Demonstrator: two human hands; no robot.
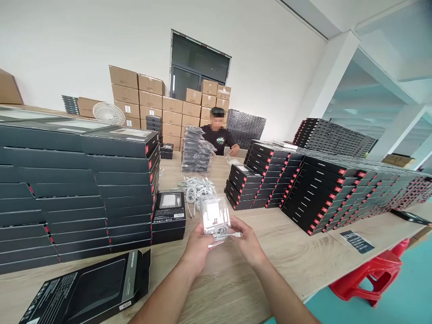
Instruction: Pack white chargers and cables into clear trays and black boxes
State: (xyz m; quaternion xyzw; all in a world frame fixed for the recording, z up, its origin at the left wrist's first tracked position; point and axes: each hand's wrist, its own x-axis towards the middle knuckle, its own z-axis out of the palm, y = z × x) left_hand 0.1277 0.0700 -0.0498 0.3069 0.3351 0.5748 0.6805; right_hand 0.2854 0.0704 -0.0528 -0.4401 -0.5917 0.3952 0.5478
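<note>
A clear plastic tray (215,208) with a white charger in its upper part is held tilted above the table. My left hand (198,245) is closed on its left edge, thumb across the front. A coiled white cable (220,232) lies in the lower part of the tray. My right hand (248,240) is closed at the lower right of the tray, its thumb and fingers on the cable near the plug end. Its other fingers go behind the tray and are partly hidden. Just beyond sits a pile of white cables (197,191).
Stacked black boxes (76,189) stand left; more black boxes (312,193) line the right. An opened black box (101,283) lies front left. Wrapped trays (194,153) are stacked ahead, near a person (219,135) across the table. A red stool (371,274) stands right.
</note>
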